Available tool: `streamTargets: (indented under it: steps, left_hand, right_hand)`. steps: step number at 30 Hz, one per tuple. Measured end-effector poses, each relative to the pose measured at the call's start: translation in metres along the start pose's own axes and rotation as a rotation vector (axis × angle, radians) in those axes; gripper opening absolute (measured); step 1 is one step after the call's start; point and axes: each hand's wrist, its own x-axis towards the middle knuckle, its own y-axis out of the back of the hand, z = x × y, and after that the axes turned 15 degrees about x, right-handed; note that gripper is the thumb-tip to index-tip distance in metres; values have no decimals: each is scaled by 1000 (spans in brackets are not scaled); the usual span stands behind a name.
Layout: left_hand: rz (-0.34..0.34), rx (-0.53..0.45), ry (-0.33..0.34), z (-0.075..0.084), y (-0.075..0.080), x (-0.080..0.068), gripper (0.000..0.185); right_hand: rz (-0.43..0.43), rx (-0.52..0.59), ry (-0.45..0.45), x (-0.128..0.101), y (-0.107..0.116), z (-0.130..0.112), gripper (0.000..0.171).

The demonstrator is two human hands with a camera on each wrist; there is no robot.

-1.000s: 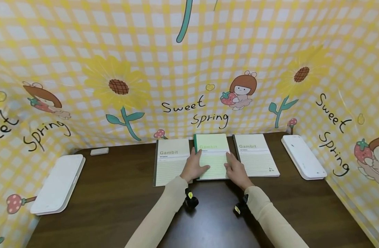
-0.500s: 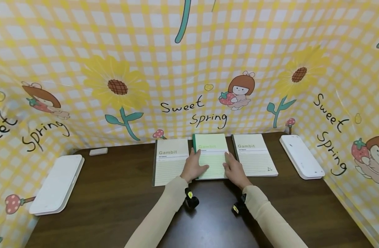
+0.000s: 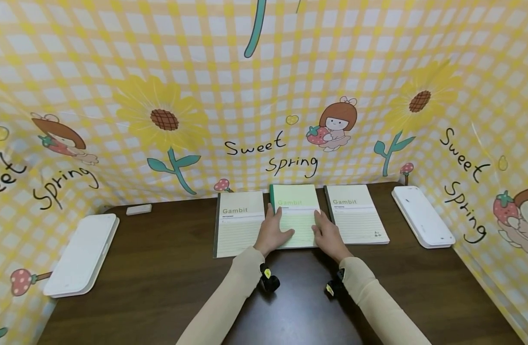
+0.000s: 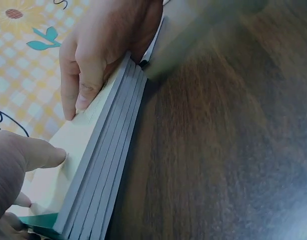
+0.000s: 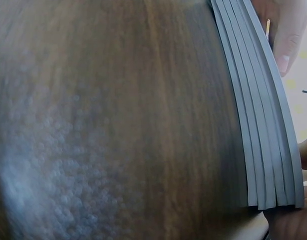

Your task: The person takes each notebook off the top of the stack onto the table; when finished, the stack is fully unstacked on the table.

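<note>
On a dark wood table (image 3: 160,282) walled by a yellow checked "Sweet Spring" backdrop (image 3: 255,96), you work the middle stack of green notebooks (image 3: 296,211), which sits at the far edge between two beige "Gambit" notebooks (image 3: 239,223) (image 3: 356,215). White cases (image 3: 80,256) (image 3: 423,215) lie well apart at either end, and a small white block (image 3: 138,209) sits by the backdrop.

Your left hand (image 3: 273,232) rests on the stack's left side, fingers laid fairly straight over the cover and gripping nothing. Your right hand (image 3: 328,235) sits at the right edge, thumb on the cover (image 4: 41,152); whether its fingers curl under, the views do not show.

The wrist views show several thin books layered edge on (image 5: 258,125). Expect the pile to be light but floppy, its smooth covers apt to slide apart; clamp both long sides, thumbs on top and fingers beneath.

Its long axis runs away from you toward the backdrop, title end far, green spine left.
</note>
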Motion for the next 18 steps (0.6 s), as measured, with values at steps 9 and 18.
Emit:
streamTargets:
  steps: [9, 18]
  left_hand:
    - [2, -36, 9, 1, -1, -3, 80]
    - [70, -115, 7, 0, -1, -2, 70]
  right_hand:
    - [-9, -33, 2, 1, -1, 1, 55]
    - [-14, -16, -4, 1, 0, -1, 55]
